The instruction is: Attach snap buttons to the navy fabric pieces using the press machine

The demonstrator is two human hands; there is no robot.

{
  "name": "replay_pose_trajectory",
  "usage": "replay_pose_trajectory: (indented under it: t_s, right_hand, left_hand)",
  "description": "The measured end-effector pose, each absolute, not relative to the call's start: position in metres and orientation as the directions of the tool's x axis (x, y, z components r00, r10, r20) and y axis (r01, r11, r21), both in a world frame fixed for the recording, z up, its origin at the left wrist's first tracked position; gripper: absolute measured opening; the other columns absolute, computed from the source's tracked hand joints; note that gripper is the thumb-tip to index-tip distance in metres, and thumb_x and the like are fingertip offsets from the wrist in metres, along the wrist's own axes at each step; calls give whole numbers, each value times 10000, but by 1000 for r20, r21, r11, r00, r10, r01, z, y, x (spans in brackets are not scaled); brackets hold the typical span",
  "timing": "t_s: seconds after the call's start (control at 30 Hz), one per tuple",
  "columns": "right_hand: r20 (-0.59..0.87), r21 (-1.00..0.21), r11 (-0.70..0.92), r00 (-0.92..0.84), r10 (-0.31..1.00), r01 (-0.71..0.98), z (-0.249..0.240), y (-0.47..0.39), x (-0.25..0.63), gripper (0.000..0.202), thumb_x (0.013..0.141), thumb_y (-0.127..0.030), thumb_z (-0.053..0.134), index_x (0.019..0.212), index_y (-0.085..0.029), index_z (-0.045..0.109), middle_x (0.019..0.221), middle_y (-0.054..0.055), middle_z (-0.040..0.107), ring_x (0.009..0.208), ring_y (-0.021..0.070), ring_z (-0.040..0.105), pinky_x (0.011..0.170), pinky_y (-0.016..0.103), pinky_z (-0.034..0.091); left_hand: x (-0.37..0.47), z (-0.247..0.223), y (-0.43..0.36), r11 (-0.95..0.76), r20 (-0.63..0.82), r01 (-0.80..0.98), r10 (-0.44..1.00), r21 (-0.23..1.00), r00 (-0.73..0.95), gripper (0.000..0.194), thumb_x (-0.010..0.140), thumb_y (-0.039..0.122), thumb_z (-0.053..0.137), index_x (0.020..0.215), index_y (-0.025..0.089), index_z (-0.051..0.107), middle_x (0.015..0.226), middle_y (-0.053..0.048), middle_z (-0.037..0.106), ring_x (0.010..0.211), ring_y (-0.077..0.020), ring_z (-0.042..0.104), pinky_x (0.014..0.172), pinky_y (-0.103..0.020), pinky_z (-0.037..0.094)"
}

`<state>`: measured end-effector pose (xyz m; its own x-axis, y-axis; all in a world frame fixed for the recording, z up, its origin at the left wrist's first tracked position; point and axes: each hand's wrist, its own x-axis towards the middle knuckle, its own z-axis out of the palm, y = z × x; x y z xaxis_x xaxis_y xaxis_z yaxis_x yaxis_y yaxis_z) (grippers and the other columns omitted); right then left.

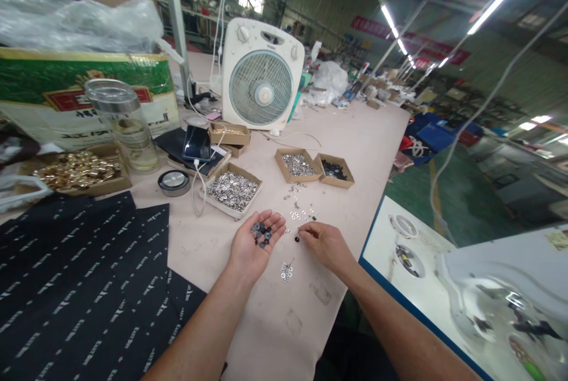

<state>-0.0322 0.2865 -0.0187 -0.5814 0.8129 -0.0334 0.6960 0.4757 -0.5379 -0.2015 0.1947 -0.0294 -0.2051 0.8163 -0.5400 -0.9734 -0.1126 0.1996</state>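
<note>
My left hand (pixel 252 245) is palm up above the table, fingers stretched out, holding several small black snap buttons (pixel 262 234) in its cupped palm. To its right, my right hand (pixel 326 242) has thumb and forefinger pinched together low over the table; what sits between the tips is too small to make out. A single black snap button (pixel 297 239) lies just below those fingertips. Small silver snap parts (pixel 295 215) are scattered beyond both hands. Nearer to me, a tight cluster of silver ring-shaped snap parts (pixel 286 273) lies between my forearms.
Beyond my hands stand boxes of silver parts (pixel 234 190), more silver parts (pixel 297 165) and black parts (pixel 333 170). A box fan (pixel 264 82), phone (pixel 196 143) and glass jar (pixel 128 132) stand farther back. Black printed fabric (pixel 84 286) covers the left; a white machine (pixel 501 286) is right.
</note>
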Motion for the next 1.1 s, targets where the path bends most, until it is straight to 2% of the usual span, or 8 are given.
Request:
replay_pose_trajectory:
  t_s: [0.1, 0.2, 0.43, 0.63, 1.1]
  right_hand:
    - [-62, -587, 418, -553, 831, 693, -15, 290, -27, 231, 880, -347, 521, 869, -219, 713, 675, -14, 682, 606, 165, 620, 639, 277, 451]
    - [-99, -599, 379, -535, 839, 706, -10, 295, -21, 224, 875, -351, 525, 862, -213, 700, 672, -17, 672, 567, 155, 610, 612, 271, 448]
    - [-161, -361, 536, -617, 771, 763, -4, 299, -13, 190, 874, -280, 531, 825, -229, 708, 861, 13, 723, 785, 184, 625, 691, 280, 403]
    - [-188, -250, 555, -602, 776, 794, -6, 296, -18, 190, 885, -251, 525, 820, -244, 703, 870, 12, 725, 795, 193, 621, 664, 282, 364]
    - [-233, -292, 487, -555, 799, 823, -6, 299, -15, 151, 857, -291, 563, 794, -240, 691, 833, -2, 728, 752, 178, 613, 639, 272, 352]
  left_hand:
    - [-202, -29, 194, -106, -544, -974, 815, 201, -201, 179, 901, 209, 533, 877, 85, 659, 887, -147, 719, 896, -257, 718, 846, -382, 596]
    - [-202, -31, 194, -103, -540, -974, 818, 201, -198, 179, 897, 204, 536, 884, 79, 663, 896, -152, 720, 910, -267, 716, 855, -389, 594]
    - [-201, -31, 196, -101, -540, -976, 820, 193, -191, 181, 896, 199, 530, 889, 83, 669, 876, -146, 722, 887, -254, 719, 843, -389, 599]
    - [-201, -31, 195, -104, -539, -976, 820, 192, -193, 181, 895, 197, 533, 875, 76, 666, 877, -151, 721, 883, -260, 720, 851, -396, 595]
    - [-201, -33, 195, -103, -535, -974, 822, 200, -196, 177, 892, 208, 545, 893, 77, 663, 893, -155, 720, 903, -267, 717, 866, -404, 591]
